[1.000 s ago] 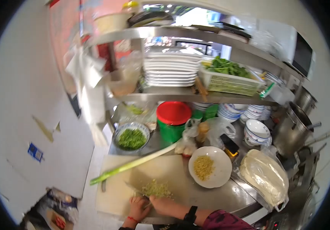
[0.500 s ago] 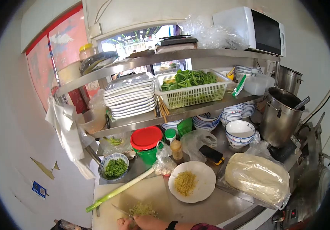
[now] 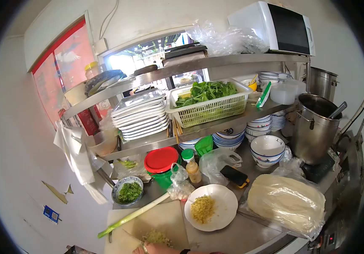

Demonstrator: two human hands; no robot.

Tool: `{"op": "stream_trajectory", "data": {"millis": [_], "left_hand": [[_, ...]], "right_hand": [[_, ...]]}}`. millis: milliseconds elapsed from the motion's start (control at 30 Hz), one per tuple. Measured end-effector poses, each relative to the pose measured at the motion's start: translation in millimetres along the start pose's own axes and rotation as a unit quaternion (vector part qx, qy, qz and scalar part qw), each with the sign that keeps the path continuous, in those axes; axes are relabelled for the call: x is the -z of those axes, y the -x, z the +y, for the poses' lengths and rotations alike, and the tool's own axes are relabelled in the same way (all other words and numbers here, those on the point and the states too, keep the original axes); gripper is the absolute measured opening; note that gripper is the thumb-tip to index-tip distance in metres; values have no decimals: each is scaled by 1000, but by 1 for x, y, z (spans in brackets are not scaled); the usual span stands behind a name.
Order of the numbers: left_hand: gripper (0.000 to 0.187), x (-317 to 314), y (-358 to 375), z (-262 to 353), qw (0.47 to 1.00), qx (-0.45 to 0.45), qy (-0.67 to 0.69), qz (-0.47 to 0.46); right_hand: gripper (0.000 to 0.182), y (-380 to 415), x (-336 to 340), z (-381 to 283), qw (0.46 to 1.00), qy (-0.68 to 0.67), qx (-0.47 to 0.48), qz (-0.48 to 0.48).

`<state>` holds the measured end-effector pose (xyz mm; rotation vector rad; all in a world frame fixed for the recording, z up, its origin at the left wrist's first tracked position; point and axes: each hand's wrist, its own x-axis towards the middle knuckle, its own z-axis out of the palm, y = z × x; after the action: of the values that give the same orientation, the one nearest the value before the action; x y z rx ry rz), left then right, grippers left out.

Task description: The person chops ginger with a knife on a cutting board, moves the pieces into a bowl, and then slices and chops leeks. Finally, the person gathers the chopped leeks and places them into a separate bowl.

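Note:
My right hand [image 3: 155, 249] shows at the bottom edge, cut off by the frame, closed at the handle end of a knife. The thin knife blade [image 3: 132, 236] points up and left over the cutting board [image 3: 169, 216]. Beside the hand lies a small heap of finely chopped pale green bits [image 3: 154, 237]. A long leek-like stalk [image 3: 137, 216], white at one end and green at the other, lies diagonally across the board. I cannot make out my left hand. Right of the board stands a white plate [image 3: 226, 207] with chopped yellowish bits [image 3: 203, 208].
A bowl of chopped greens [image 3: 130, 192], a red-lidded green tub [image 3: 161, 160], a sauce bottle [image 3: 193, 171] and a phone [image 3: 234, 175] stand behind. Plastic-wrapped dough [image 3: 285, 202] lies right. Above, a shelf bears stacked trays [image 3: 139, 116] and a basket of leafy greens [image 3: 211, 111].
The camera view has shifted, so the counter items sit slightly lower. My right hand and forearm have dropped closer to the bottom edge, with less of them showing.

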<state>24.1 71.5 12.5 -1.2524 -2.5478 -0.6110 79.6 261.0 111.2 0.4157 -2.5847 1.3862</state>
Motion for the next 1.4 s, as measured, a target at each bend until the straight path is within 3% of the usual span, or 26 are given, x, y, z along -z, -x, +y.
{"op": "stream_trajectory", "data": {"millis": [67,200,300,367,433,500,533,567,700,767,800,867,1067,1400], "left_hand": [[74,-8,6,10,994,54,-95,11],[68,-19,2,13,982,145,-117,-29],[75,-31,-2,8,977,154,-145,-30],[45,-33,-10,17,961,235,-146,0],[39,-32,-20,23,958,220,-184,11],[43,-36,-28,26,956,240,-167,23],[61,-38,-34,21,946,305,-77,-78],[64,-34,-39,29,943,309,-104,-68],[75,-4,-38,43,945,318,-73,-41],[69,12,-36,39,965,254,54,39],[69,16,-34,33,962,265,57,41],[51,22,-27,20,953,209,206,72],[18,8,-31,5,957,115,238,117],[12,-2,-38,-6,958,102,236,126]], "right_hand": [[17,-3,-2,7,1000,23,-9,-1],[17,-2,-11,22,997,72,-28,-20],[17,-6,-26,37,993,104,-37,-45],[14,-12,-35,56,991,105,-63,-50],[16,-14,-11,41,975,191,-96,-64],[22,-22,-8,45,961,178,-178,-115],[23,-22,-6,46,960,167,-192,-120],[25,-23,-4,46,958,157,-206,-124],[24,-26,0,28,958,180,-173,-140],[23,-25,-3,25,960,160,-173,-152],[22,-25,-4,27,961,169,-166,-146],[21,-25,-3,26,957,197,-149,-150],[22,-28,-7,26,940,247,-159,-171],[17,-27,-6,18,927,278,-131,-217]]}}
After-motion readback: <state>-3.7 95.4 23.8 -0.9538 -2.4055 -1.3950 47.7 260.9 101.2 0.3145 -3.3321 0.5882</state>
